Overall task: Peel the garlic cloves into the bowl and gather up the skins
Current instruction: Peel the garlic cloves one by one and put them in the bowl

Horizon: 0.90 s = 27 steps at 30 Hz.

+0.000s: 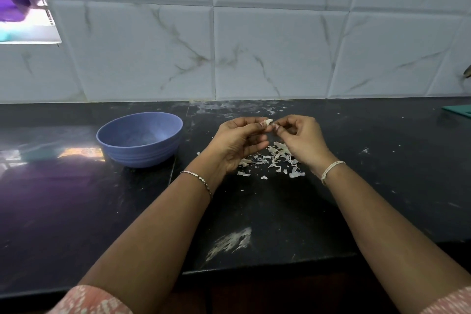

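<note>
Left hand (237,143) is pinching a small pale garlic clove (269,122) between thumb and forefinger. The remaining fingers are curling loosely toward the palm.

Right hand (300,140) is meeting the same clove from the other side. Its thumb and forefinger tips are pressing together on the clove's near end, with the other fingers bending inward. Both hands are hovering above the counter, and the clove is sitting between them in the air.

A scatter of thin whitish garlic skins (275,158) is lying on the counter directly beneath and between the hands.

A round lavender-blue plastic bowl (142,155) is standing upright to the left of the hands, apart from them. Its contents are too blurred to read.

A thin metal chain bracelet (201,181) is circling the left wrist, and a white thread band (331,169) the right.

The glossy black stone countertop (76,199) is carrying a whitish powdery smear (232,241) near its front edge, with more flecks at the back.

A wall of white marble-veined tiles (267,53) is rising behind. A flat teal item (458,111) is showing at the right edge.
</note>
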{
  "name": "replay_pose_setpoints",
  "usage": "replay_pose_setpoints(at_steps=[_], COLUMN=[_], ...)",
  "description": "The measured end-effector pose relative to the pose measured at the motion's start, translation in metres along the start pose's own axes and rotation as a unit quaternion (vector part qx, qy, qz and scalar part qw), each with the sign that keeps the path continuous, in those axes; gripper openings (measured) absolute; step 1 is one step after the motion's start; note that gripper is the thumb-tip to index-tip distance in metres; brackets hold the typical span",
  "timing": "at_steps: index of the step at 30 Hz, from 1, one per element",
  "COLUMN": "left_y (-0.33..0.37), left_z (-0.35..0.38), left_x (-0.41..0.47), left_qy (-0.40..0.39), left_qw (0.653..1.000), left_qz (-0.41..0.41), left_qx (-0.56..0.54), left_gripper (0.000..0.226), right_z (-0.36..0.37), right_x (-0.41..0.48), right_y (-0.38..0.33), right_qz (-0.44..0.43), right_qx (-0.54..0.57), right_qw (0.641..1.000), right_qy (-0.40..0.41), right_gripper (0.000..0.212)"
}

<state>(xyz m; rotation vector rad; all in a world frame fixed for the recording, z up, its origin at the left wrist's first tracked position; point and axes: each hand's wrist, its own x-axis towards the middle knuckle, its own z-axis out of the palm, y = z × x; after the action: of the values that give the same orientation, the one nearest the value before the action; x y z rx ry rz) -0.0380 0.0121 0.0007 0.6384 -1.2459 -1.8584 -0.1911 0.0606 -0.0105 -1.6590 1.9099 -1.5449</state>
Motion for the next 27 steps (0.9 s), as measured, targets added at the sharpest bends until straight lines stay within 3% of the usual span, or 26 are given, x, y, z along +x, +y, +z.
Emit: replay_pose_setpoints(at_steps=[3, 6, 7, 10, 17, 27], left_y=[-0.002, -0.003, -0.003, -0.004, -0.011, -0.015], left_z=[0.001, 0.000, 0.000, 0.002, 0.005, 0.001], left_x=[0.000, 0.001, 0.001, 0.000, 0.003, 0.005], left_qy=[0.009, 0.016, 0.018, 0.025, 0.044, 0.023], left_qw=[1.000, 1.000, 1.000, 1.000, 0.997, 0.984], left_qz=[0.001, -0.001, -0.002, -0.003, 0.026, 0.084], left_qx=[-0.011, -0.018, -0.016, -0.002, 0.057, 0.157], left_gripper=[0.016, 0.028, 0.027, 0.020, 0.005, 0.007], right_z=[-0.007, -0.013, -0.014, -0.017, -0.011, -0.009], right_x=[0.000, 0.000, -0.001, 0.000, -0.001, -0.008], right_y=[0.005, 0.002, 0.002, 0.002, 0.000, -0.010], right_qz=[-0.048, -0.067, -0.069, -0.060, -0.072, -0.059], right_qx=[-0.177, -0.218, -0.226, -0.212, -0.082, -0.182], right_qw=[0.983, 0.973, 0.972, 0.975, 0.994, 0.982], right_qy=[-0.022, -0.024, -0.016, -0.018, -0.023, 0.005], right_gripper=[0.015, 0.006, 0.016, 0.032, 0.010, 0.004])
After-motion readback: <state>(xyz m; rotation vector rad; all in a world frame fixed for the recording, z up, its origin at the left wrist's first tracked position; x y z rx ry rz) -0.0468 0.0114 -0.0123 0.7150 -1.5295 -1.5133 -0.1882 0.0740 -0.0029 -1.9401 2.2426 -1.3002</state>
